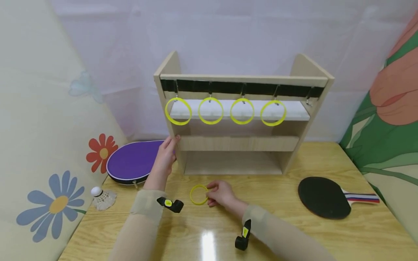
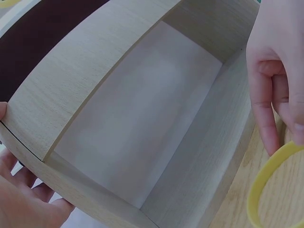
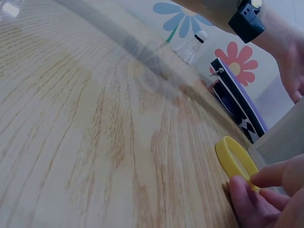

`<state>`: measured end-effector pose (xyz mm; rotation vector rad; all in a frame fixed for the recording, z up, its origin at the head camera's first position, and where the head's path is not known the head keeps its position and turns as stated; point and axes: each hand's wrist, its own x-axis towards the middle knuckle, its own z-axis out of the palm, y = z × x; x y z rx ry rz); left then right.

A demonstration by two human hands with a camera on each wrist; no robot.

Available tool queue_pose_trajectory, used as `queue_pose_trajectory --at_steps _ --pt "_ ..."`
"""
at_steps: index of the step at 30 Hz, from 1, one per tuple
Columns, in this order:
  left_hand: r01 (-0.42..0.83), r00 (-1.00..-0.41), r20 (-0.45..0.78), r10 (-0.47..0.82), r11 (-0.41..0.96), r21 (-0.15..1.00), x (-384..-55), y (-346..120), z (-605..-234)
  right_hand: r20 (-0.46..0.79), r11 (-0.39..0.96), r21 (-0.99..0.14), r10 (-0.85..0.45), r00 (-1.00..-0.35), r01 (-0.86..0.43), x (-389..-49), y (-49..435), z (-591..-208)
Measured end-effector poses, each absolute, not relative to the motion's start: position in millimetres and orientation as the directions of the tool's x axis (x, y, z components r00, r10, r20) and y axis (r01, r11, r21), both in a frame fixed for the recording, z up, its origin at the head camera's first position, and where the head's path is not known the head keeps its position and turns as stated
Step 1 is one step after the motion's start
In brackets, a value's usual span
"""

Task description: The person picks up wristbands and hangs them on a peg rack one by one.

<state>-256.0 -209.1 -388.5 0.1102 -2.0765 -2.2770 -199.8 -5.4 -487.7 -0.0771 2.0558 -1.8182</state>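
Note:
A yellow ring (image 1: 191, 199) is pinched at its right side between the thumb and fingers of my right hand (image 1: 222, 195), low over the table in front of the shelf. The right wrist view shows the same ring (image 3: 232, 160) with thumb and fingertips on its near edge. My left hand (image 1: 167, 154) grips the left side panel of the wooden shelf (image 1: 233, 144); in the left wrist view its fingers (image 2: 28, 190) wrap around the panel's edge. Several more yellow rings (image 1: 210, 123) hang from hooks on the black strip (image 1: 225, 88), and the rightmost hook (image 1: 308, 101) is bare.
A purple paddle case (image 1: 134, 159) lies left of the shelf, partly behind my left arm. A shuttlecock (image 1: 103, 198) stands by the table's left edge. On the right rests a black table tennis paddle (image 1: 323, 197). Fabric with printed flowers borders both sides.

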Motion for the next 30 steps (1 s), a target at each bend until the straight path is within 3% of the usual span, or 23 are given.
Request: queue_pose_trajectory --at_steps 22,30 --pt "-0.002 -0.996 -0.01 -0.089 -0.098 0.995 -257 -210 -391 -0.322 0.131 -0.946 -0.29 -0.901 0.296 -201 2 -475" --pt "-0.002 -0.996 -0.011 -0.089 -0.107 0.994 -256 -210 -390 -0.259 0.075 -0.966 -0.304 -0.917 0.248 -210 15 -459"
